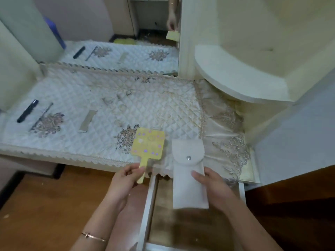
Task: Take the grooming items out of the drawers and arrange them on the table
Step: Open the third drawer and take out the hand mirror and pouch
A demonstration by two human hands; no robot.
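My left hand (125, 180) grips the handle of a yellow hand mirror (147, 144) with purple dots, its head over the table's front edge. My right hand (212, 187) holds a white snap-button pouch (186, 171) above the open drawer (150, 205). On the quilted table cloth (76, 95) lie a black comb (28, 111), a thin tail comb (41, 116) and a small grey comb (88, 120), all towards the left.
A wall mirror (116, 33) stands behind the table and reflects the combs. A rounded cream shelf (235, 78) juts out at the right. Lace cloth (226, 138) drapes the right end of the table. Wooden floor (45, 205) lies below left.
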